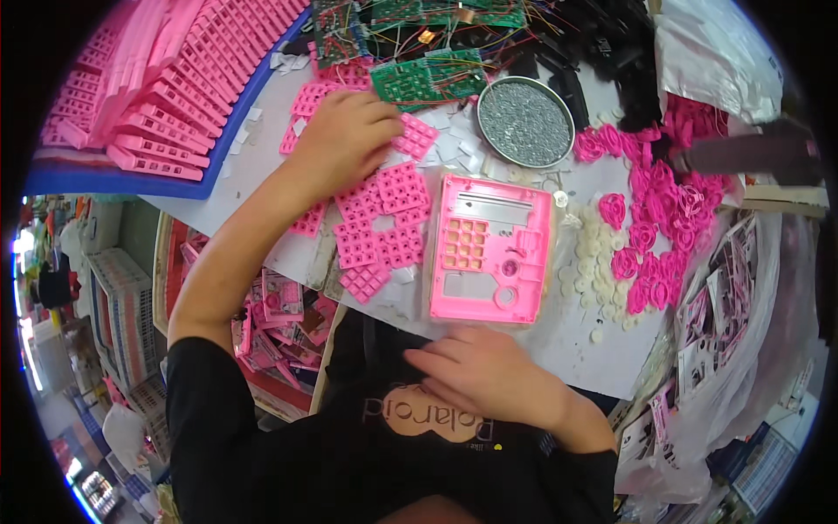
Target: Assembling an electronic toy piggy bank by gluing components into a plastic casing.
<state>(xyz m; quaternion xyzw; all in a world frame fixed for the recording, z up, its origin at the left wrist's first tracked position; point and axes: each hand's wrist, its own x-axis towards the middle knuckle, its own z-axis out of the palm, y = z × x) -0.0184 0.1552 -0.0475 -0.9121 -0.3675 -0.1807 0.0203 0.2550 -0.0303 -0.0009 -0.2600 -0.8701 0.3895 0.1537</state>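
**Pink faceplate on bench, left hand in keypad pile**

Surface: white worktable, cluttered, with its near edge running diagonally. Below left of it there are shelves and a white crate; the view there is dim and bent by the lens.

Far left: blue tray stacked with rows of pink moulded strips. Under the table edge sits a bin of loose pink parts, half hidden by the forearm.

Left hand: palm down, fingers curled over the scattered pink keypad mats, touching them. Can't tell whether it has one pinched, since the fingertips are hidden under the hand. More mats lie just beside it, with small white squares among them.

Centre: pink faceplate lying flat on the table, upright to the wearer, with a grid of key holes, a rectangular window and round cut-outs. It is free, with neither hand on it.

Right hand: below the faceplate at the table's near edge, fingers loosely spread and pointing left, holding nothing. It is close to the plate but apart from it.

Behind: green circuit boards with coloured wires, and a round metal tin of small grey parts, probably screws, too fine to tell.

Right: a patch of white round buttons, then a heap of pink coiled pieces and black parts at the back. At far right, clear bags of printed sheets are cut off by the rim.
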